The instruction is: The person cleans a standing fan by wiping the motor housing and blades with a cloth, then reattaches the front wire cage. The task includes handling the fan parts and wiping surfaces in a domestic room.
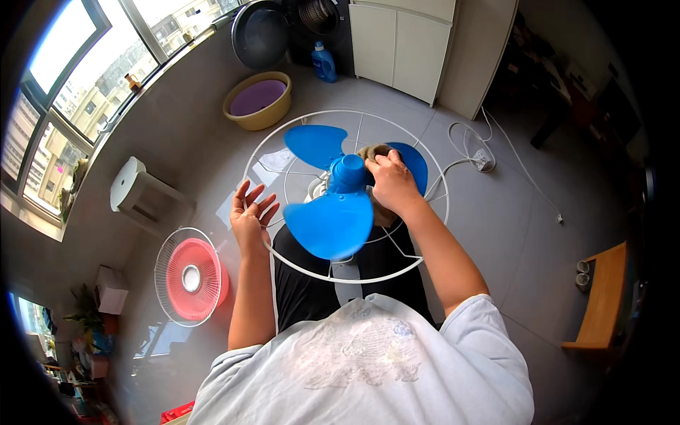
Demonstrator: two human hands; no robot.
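A fan with three blue plastic blades (330, 226) around a blue hub (349, 171) stands before me, between my knees. Behind the blades sits its white wire rear guard (366, 280), with a wide round rim. My right hand (392, 180) grips a brownish cloth (376, 151) against the right-hand blade (417, 167), partly covering it. More brown cloth hangs below that hand, near the hub. At the guard's left rim is my left hand (249, 215), palm up and fingers spread. The rim passes by its wrist and fingers; whether it presses on the wire is unclear.
On the left, a wire front guard (160, 276) rests over a pink basin (224, 279), near a white stool (127, 180). A yellow basin (249, 121) and blue bottle (324, 64) stand ahead. A power strip (482, 159) with cables lies right, beyond a wooden bench (600, 297).
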